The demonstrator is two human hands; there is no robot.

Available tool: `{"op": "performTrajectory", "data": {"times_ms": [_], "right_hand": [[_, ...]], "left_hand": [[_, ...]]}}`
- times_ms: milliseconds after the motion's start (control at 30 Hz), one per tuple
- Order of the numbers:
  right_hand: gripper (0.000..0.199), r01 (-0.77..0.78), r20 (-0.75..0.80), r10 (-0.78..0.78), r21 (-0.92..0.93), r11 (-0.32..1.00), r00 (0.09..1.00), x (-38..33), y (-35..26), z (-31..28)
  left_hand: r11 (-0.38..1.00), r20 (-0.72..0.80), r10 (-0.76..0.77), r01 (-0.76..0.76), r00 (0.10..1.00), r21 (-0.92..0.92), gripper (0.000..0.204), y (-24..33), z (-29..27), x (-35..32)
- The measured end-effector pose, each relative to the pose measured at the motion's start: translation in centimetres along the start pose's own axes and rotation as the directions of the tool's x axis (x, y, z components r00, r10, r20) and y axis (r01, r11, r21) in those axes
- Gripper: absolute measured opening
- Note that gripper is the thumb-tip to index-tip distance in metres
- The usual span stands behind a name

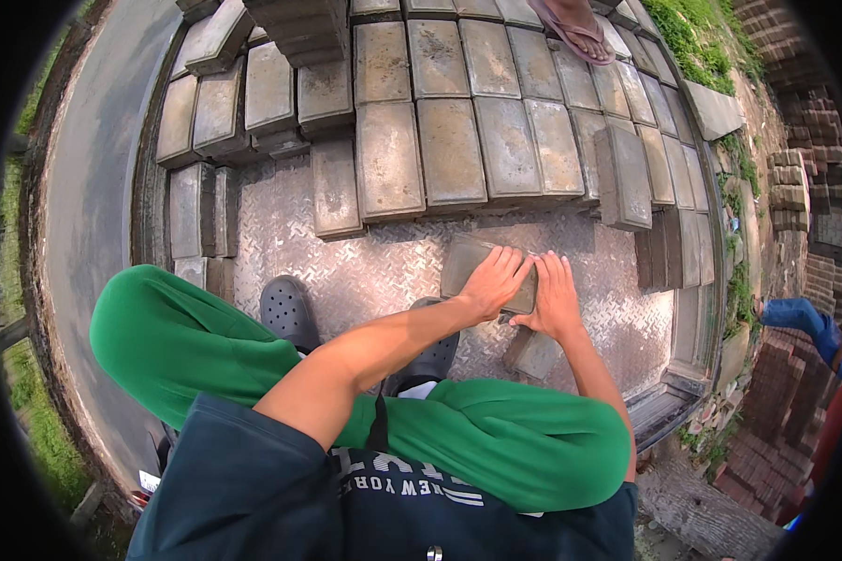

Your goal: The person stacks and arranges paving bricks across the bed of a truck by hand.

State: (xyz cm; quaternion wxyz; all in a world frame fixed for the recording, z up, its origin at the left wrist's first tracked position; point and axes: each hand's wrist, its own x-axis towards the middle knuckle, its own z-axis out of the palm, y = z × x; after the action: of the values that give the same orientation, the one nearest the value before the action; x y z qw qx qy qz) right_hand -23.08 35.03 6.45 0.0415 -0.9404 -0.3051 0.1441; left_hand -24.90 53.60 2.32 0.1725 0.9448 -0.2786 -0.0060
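Note:
I squat on a metal tread-plate floor [281,243] of a truck bed. A grey paving block [468,262] lies flat in front of me. My left hand [494,280] rests on its top, fingers spread. My right hand [554,297] lies on the block's right end, fingers together and pointing away from me. Both palms press down on it. A smaller broken block piece [533,353] lies just below my right wrist. Rows of similar grey blocks [477,140] lie stacked just beyond the held block.
More blocks are piled at the left [196,210] and stand on edge at the right [624,178]. Another person's sandalled foot [575,28] stands on the far blocks. A person's blue-clad leg [800,323] is at the right by red brick piles [767,402]. A road [94,187] runs along the left.

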Motion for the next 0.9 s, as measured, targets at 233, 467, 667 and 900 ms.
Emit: {"op": "performTrajectory", "data": {"times_ms": [233, 467, 667, 900], "right_hand": [[0.107, 0.043, 0.023, -0.044, 0.018, 0.999, 0.999, 1.9, 0.3, 0.1], [0.109, -0.107, 0.131, 0.106, -0.003, 0.994, 0.986, 1.6, -5.2, -4.2], [0.113, -0.131, 0.286, 0.147, -0.073, 0.989, 0.947, 2.6, -12.0, -14.5], [0.109, -0.140, 0.163, 0.138, 0.004, 0.990, 0.977, 6.2, -21.5, -20.2]], "left_hand": [[0.993, 0.143, 0.046, -0.060, 0.989, 0.100, 0.108, -2.3, -1.4, 1.2], [0.957, 0.213, 0.283, -0.262, 0.935, -0.122, 0.108, -5.9, -2.5, 1.1], [0.884, 0.091, 0.398, -0.355, 0.913, -0.304, 0.115, -7.9, -11.2, -1.4], [0.848, 0.206, 0.517, -0.465, 0.831, -0.254, 0.104, -14.6, -23.6, -4.9]]}}
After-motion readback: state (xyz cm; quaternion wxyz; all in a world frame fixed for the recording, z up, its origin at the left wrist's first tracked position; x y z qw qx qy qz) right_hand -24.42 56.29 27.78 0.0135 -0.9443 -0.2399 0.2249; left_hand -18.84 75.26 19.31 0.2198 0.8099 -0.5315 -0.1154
